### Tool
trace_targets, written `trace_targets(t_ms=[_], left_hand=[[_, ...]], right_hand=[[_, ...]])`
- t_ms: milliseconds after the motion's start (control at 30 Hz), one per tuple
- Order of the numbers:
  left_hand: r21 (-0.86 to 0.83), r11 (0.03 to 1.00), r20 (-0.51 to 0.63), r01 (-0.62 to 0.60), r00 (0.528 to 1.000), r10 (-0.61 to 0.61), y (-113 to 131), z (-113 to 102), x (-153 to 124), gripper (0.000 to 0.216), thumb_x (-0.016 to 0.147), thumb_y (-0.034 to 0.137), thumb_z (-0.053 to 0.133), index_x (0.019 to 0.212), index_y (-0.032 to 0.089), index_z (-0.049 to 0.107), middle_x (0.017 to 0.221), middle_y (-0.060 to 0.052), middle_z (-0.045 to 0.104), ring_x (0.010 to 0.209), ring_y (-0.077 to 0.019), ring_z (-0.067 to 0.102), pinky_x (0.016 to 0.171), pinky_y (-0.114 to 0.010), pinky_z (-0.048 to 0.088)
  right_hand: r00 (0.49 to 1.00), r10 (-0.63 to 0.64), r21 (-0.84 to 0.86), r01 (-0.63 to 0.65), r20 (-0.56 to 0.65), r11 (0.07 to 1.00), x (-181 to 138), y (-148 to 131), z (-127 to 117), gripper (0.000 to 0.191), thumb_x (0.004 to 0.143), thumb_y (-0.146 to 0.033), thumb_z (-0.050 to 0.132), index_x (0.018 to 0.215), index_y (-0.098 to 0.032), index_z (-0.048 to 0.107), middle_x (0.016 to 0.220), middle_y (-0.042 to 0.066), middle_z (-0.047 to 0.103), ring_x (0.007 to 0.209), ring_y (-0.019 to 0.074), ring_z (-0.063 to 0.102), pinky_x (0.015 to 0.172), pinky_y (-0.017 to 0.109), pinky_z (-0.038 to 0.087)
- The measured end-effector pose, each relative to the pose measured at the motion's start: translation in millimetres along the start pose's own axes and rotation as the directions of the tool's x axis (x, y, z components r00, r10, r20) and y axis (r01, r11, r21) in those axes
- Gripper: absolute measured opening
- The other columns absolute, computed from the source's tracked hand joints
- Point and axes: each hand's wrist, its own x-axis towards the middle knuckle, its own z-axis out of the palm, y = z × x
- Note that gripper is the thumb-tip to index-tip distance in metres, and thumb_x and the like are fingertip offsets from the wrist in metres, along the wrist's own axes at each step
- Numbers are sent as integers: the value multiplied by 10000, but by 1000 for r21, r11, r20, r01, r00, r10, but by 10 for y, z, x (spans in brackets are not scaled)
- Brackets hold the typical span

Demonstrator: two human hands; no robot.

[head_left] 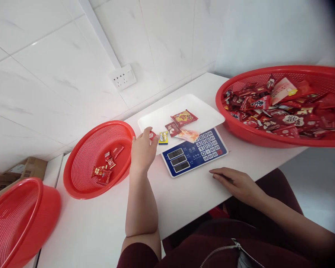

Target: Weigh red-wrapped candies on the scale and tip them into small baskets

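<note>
We see left hand pinching small red candy at scale tray left edge; right hand lies flat, released, on table.

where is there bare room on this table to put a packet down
Widest bare patch: table front, between the small basket, the left hand with its forearm, and the near edge. The tray is bare at its far left corner too. Crowded: tray middle by the scale, and the big basket, full of packets.

Glossy red plastic mesh basket; smooth white tray; shiny foil wrappers.
</note>
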Motion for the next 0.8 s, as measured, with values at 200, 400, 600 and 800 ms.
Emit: trace_targets(t_ms=[200, 400, 600, 800], left_hand=[[-36, 998, 94, -51, 994, 55, 19, 156, 67, 373, 915, 333, 382, 1248, 198, 483, 1176, -102, 620, 1120, -266, 538, 1005, -488, 321], [-260, 959, 55, -117, 989, 135, 23, 290, 122, 373, 934, 292, 337, 1278, 203, 451, 1296, -102, 535, 1189, -224, 497, 984, -411, 387], [-410, 895, -187, -175, 977, 105, 28, 195, 103, 353, 941, 308, 358, 1269, 220, 456, 1356, -80, 482, 1280, -186, 411, 1042, -363, 349], [-599, 777, -402, -191, 912, -86, 93, 21, 24, 313, 918, 356, 434, 1179, 197, 499, 1219, -112, 582, 1142, -189, 547, 973, -355, 430]], right_hand=[[996, -81, -50, 80, -27, 996, 18, 14, 57, 295, 887, -367, 412, 954, -233, 666, 930, 48, 716, 827, 193, 672, 747, 319, 544], [989, -137, -75, 133, -50, 988, 28, 8, 60, 277, 895, -342, 414, 935, -234, 666, 883, 46, 716, 797, 191, 674, 707, 330, 555], [985, -159, -49, 156, -67, 986, 5, 49, 102, 263, 903, -341, 426, 942, -237, 664, 879, 39, 709, 803, 182, 669, 706, 313, 554], [977, -194, -66, 189, -89, 980, 2, 63, 131, 248, 906, -321, 428, 938, -254, 665, 878, 31, 708, 804, 181, 671, 704, 306, 560]])
